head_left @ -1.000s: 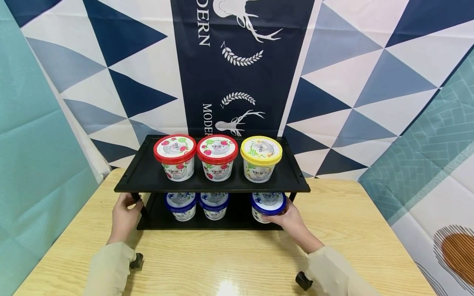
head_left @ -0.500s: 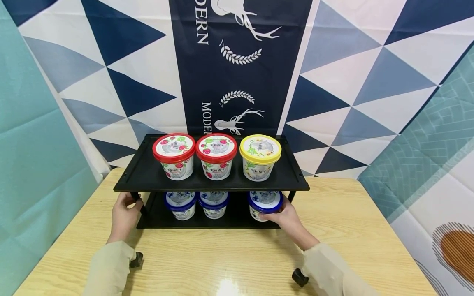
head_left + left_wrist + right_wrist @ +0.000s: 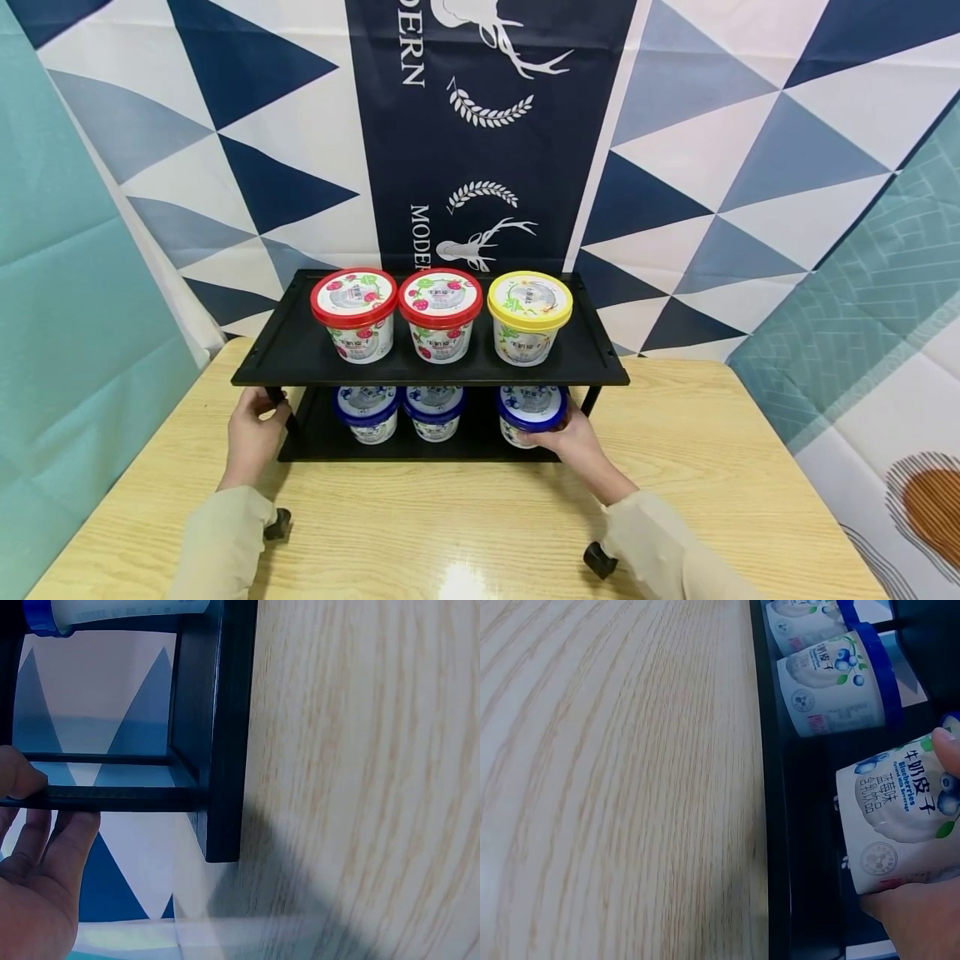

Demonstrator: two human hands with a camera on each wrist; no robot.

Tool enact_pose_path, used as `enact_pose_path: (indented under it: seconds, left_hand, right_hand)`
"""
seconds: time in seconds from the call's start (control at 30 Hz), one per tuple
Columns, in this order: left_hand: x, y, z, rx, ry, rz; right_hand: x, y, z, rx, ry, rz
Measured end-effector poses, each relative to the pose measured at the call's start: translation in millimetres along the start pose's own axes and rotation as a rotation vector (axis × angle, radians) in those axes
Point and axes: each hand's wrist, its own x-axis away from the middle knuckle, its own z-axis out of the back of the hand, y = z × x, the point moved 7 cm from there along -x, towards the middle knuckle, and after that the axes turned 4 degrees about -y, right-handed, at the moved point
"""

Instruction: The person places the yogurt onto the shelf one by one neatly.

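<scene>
My left hand (image 3: 253,435) pinches the left front post (image 3: 120,799) of a black two-tier rack (image 3: 300,363), thumb on one side and fingers on the other. With my right hand (image 3: 576,442) I grip a blue-lidded blueberry milk pudding cup (image 3: 532,407) at the right of the lower shelf; the right wrist view shows its printed side between thumb and fingers. Two more blue-lidded cups (image 3: 365,408) (image 3: 434,408) stand left of it on that shelf. On the top shelf, two red-lidded cups (image 3: 354,312) (image 3: 441,312) and a yellow-lidded cup (image 3: 528,315) stand in a row.
The rack stands on a light wooden table (image 3: 420,525), close to a patterned cloth backdrop (image 3: 300,125). A teal cloth (image 3: 82,333) hangs at the left. The top shelf overhangs the cups below. A gap separates the held cup from the middle blue-lidded one.
My right hand has shifted the blue-lidded cup a little to the left along the lower shelf. The left hand keeps its hold on the post.
</scene>
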Motion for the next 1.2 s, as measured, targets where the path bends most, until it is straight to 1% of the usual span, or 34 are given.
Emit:
enact_pose_path:
  seconds: [0.27, 0.47, 0.57, 0.73, 1.0, 1.2]
  left_hand:
    - [-0.4, 1.9, 0.0, 0.001, 0.012, -0.010]
    - [-0.8, 1.6, 0.8, 0.003, 0.025, -0.014]
    - [-0.4, 0.9, -0.3, -0.001, 0.018, -0.010]
    - [0.7, -0.2, -2.4, 0.002, 0.011, -0.003]
    - [-0.8, -1.8, -2.1, 0.014, 0.028, -0.005]
    - [-0.9, -1.3, -1.8, 0.012, 0.007, -0.005]
  right_hand:
    - [-2.9, 1.1, -2.7, -0.011, 0.000, -0.017]
    - [-6.5, 4.6, -4.8, 0.008, 0.001, -0.051]
    - [-7.2, 7.0, -6.5, 0.007, -0.001, -0.059]
    - [-7.3, 7.3, -9.3, -0.008, -0.007, -0.040]
    - [-10.1, 7.6, -12.2, -0.012, -0.010, -0.045]
    - [-12.8, 5.1, -16.6, -0.083, -0.022, -0.012]
